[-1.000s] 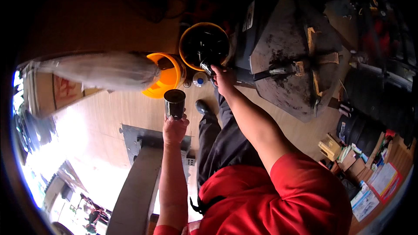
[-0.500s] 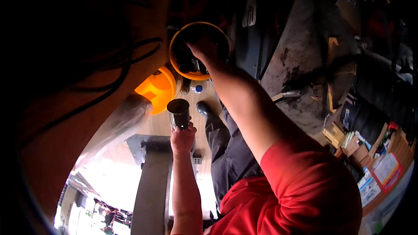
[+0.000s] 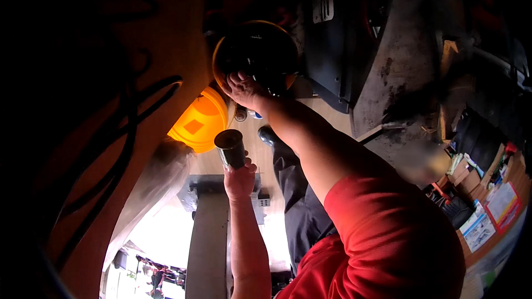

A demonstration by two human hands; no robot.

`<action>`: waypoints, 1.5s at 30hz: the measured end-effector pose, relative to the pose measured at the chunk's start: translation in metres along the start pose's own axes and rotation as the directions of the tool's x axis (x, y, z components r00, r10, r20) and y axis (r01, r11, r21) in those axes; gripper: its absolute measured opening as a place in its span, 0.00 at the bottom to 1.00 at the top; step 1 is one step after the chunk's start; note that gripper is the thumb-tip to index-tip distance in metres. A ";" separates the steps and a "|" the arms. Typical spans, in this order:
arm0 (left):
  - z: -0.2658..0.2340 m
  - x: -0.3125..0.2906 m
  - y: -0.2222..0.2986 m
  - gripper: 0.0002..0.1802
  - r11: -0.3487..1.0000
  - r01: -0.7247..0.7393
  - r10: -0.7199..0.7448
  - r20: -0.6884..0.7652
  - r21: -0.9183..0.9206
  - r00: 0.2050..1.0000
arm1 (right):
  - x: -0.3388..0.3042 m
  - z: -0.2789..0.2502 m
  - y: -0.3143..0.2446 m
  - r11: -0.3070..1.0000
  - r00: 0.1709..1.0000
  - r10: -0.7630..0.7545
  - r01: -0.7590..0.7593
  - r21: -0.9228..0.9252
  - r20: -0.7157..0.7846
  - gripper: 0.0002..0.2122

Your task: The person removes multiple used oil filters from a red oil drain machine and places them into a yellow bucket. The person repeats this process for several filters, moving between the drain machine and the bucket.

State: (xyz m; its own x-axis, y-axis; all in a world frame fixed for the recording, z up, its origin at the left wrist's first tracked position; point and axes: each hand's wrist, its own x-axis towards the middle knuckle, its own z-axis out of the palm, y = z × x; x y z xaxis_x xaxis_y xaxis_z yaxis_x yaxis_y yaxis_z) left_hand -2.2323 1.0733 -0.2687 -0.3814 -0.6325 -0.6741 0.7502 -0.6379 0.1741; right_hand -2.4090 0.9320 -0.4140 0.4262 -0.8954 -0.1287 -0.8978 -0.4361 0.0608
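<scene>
My left hand [image 3: 240, 181] is wrapped round the lower part of a dark, glossy cylinder [image 3: 233, 152], shaped like a cup, held with its round end up. Beyond it, my right hand [image 3: 244, 91] is at the near rim of a yellow bucket [image 3: 219, 58]. Its fingers are a little apart and point into the bucket, with nothing plainly held. Dark, shiny pieces [image 3: 257, 61] lie inside the bucket, too dim to name. Left of my right hand stands a second, bright yellow-orange bucket [image 3: 205, 119].
Black cables [image 3: 133, 116] hang over the brown panel at left. A grey beam [image 3: 208, 243] stands beside my left forearm. A small can [image 3: 240, 115] sits on the wooden floor near my shoe [image 3: 267, 134]. Boxes and tools crowd a shelf [image 3: 476, 188] at right. Clear plastic sheeting [image 3: 160, 177] hangs at left.
My right hand has drawn back from deep inside the bucket to its near rim. The left hand still holds the dark cylinder, now slightly tilted to the left. The view has shifted a little.
</scene>
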 end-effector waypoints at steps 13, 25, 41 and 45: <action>-0.047 -0.021 0.009 0.32 0.998 -0.025 0.031 -0.098 0.065 0.995 | 0.039 0.020 -0.006 0.984 0.995 0.101 -0.104 0.146 0.023 0.18; -0.022 0.018 0.008 0.25 0.990 0.035 -0.011 -0.176 0.135 0.984 | 0.076 -0.048 0.108 0.647 0.793 0.116 -0.517 0.560 0.598 0.27; -0.018 0.040 0.014 0.26 0.884 0.099 0.106 -0.402 0.457 0.909 | 0.030 -0.020 0.063 0.302 0.590 0.444 -0.807 0.508 0.674 0.17; -0.026 0.033 0.007 0.28 0.880 0.125 0.099 -0.433 0.459 0.896 | 0.025 0.018 0.045 0.508 0.647 0.412 -0.747 0.428 0.641 0.14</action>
State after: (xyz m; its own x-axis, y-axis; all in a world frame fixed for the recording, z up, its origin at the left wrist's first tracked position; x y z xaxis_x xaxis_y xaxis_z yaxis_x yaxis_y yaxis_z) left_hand -2.2256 1.0588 -0.3083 -0.0338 -0.4393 -0.8977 0.3643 -0.8418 0.3983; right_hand -2.4412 0.8918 -0.4320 -0.1647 -0.7018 -0.6930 -0.8220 0.4860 -0.2968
